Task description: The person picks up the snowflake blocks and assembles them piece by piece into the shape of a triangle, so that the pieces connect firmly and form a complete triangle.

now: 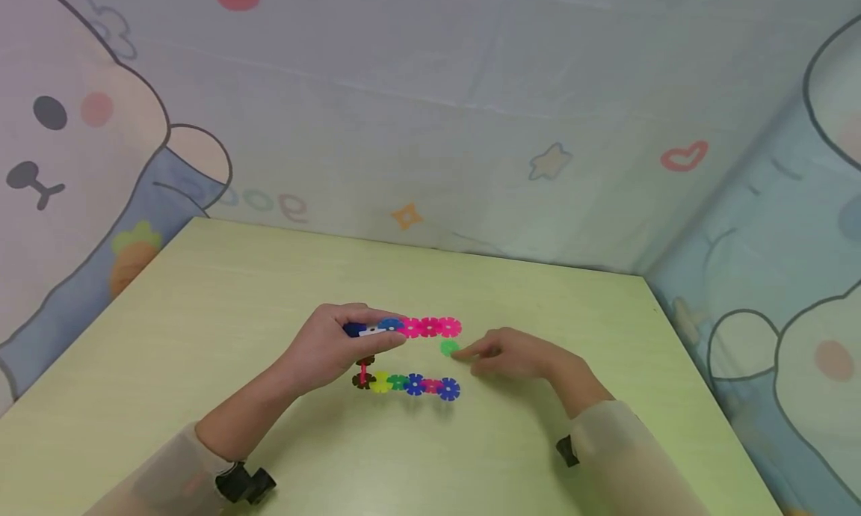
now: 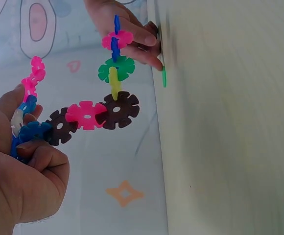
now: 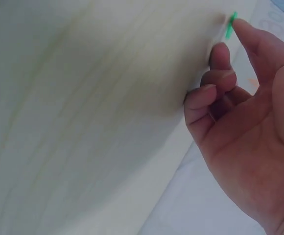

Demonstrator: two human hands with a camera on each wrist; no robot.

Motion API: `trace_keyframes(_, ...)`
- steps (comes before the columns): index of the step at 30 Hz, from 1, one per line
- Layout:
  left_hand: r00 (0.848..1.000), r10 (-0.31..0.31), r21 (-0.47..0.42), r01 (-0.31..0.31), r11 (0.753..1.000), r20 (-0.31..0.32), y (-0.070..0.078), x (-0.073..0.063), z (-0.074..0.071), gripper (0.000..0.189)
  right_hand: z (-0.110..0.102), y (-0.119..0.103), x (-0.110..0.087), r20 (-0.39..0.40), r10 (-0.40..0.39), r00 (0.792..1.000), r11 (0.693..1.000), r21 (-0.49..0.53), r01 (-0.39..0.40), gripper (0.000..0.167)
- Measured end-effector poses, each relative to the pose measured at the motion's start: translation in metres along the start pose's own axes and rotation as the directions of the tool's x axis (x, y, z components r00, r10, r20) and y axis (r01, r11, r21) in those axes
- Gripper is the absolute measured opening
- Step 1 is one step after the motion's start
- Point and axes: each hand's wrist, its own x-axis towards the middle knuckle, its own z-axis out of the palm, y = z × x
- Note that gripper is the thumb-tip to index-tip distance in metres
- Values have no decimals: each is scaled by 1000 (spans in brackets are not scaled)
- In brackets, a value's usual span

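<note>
My left hand [image 1: 323, 351] grips a bent chain of flower-shaped plastic linking discs [image 2: 86, 116], pinching its blue and white part between thumb and fingers. One arm of the chain ends in pink discs [image 1: 430, 327]. The other turns through dark brown discs [image 2: 117, 110] to yellow, green, blue and pink ones. The chain hangs above the table. My right hand [image 1: 514, 354] is low over the tabletop, with one digit stretched out and its tip touching a loose green disc [image 1: 449, 347]. Its other fingers are bent in, with nothing seen between them.
The pale wooden table [image 1: 538, 441] runs back to a printed cloth backdrop [image 1: 437, 127] with cartoon animals, stars and hearts. More of this cloth hangs at both sides. Dark wrist devices [image 1: 245, 484] sit by the sleeves.
</note>
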Motion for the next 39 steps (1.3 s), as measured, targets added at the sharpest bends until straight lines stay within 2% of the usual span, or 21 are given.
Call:
trace_keyframes(4,1000,-7,4,7,1000,-3,0,1,0,38,0,5,-2,-62,-29,998,999,21,31,34)
trace_keyframes(9,1000,-9,0,9,1000,-3,-1,2,0,39,6,-3,7,-168,-49,985,999,0,50,39)
trace_keyframes(12,1000,-6,-1,6,1000,-9,-1,3,0,39,9,-11,12,-160,-57,986,997,-50,50,41)
trace_keyframes(17,1000,-9,-8,9,1000,-12,-1,4,0,39,10,-15,12,-158,-32,987,996,-87,19,22)
trace_keyframes(21,1000,-14,-33,13,999,-12,-1,5,1,39,9,-11,3,-148,27,989,999,-31,-32,20)
trace_keyframes(25,999,-17,-79,14,997,-41,-1,6,2,39,9,-6,-9,-127,7,992,999,44,-2,18)
trace_keyframes(27,998,-12,-103,6,995,-62,-1,6,3,38,10,-4,-15,-122,-25,992,995,94,37,14)
trace_keyframes(31,995,-8,-163,-9,987,-103,0,9,4,39,15,-6,-29,-127,-61,990,969,231,90,7)
trace_keyframes(33,992,-23,-221,-5,975,-125,1,11,6,41,18,-9,-35,-152,-77,985,948,296,119,14)
trace_keyframes(39,976,-90,-433,-5,902,-199,7,17,15,44,29,-27,-46,-268,-85,960,868,453,203,30)
